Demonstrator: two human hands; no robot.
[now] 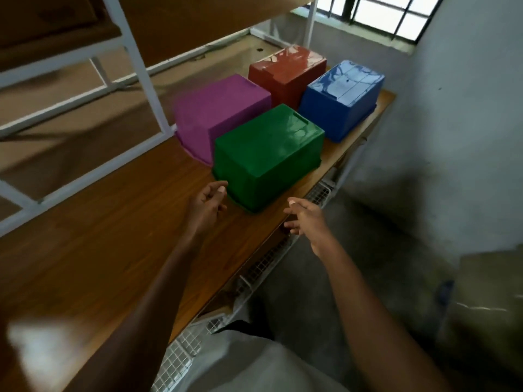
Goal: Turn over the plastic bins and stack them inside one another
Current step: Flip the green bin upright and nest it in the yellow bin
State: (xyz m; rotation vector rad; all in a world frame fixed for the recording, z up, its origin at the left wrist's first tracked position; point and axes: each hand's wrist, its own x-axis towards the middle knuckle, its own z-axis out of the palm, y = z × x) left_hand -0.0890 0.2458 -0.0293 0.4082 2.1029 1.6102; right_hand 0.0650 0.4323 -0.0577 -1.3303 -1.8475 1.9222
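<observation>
Green bin (266, 154) between two empty grips.

We noted four plain, single-colour bins: green bin (267, 154), purple bin (220, 114), red-brown bin (285, 72), blue bin (341, 99). The table (113, 250) was brown with a wood-grain pattern. The shelf frame (147, 77) was white. The wall (467, 94) was pale grey.

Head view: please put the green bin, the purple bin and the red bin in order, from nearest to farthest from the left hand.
Measured from the left hand:
1. Green bin, just ahead and right of the fingertips, not touched.
2. Purple bin, behind the green one, toward the left.
3. Red bin, at the far end of the table.
</observation>
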